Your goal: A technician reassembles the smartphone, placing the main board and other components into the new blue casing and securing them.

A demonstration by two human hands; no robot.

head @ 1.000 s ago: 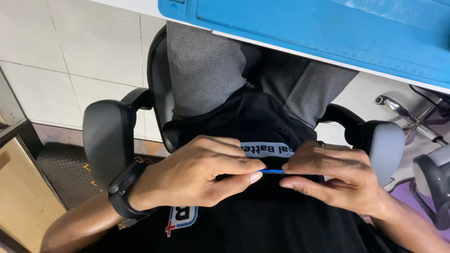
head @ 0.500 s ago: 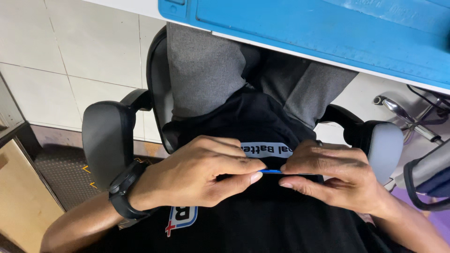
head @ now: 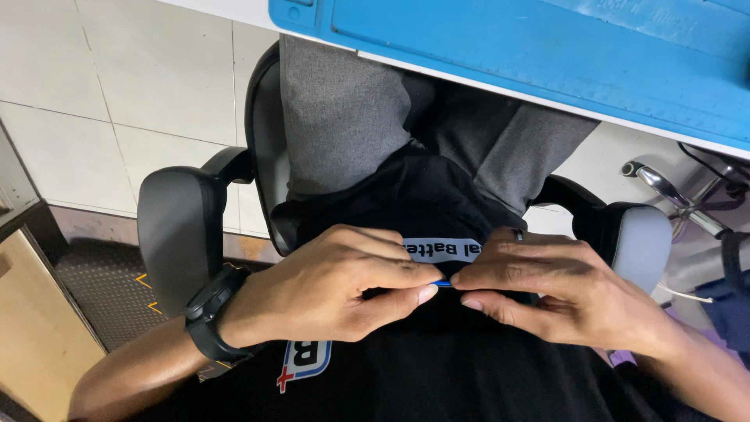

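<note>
Both of my hands meet over my lap, in front of my black shirt. My left hand (head: 328, 285), with a black watch on its wrist, pinches one end of a thin blue stick-like object (head: 443, 284) between thumb and forefinger. My right hand (head: 547, 293), which wears a ring, pinches the other end. Only a short blue stretch shows between the fingertips, which almost touch; the rest of it is hidden by my fingers. I sit in a black office chair with grey trousers under the hands.
A blue mat (head: 547, 55) lies on the white table edge at the top. Chair armrests stand at left (head: 180, 234) and right (head: 641, 242). Tiled floor lies to the left, a wooden panel (head: 31, 336) at bottom left, another chair's metal base (head: 672, 191) at right.
My fingertips have drawn closer together, so less of the blue object shows between them. A dark object has come into view at the right edge.
</note>
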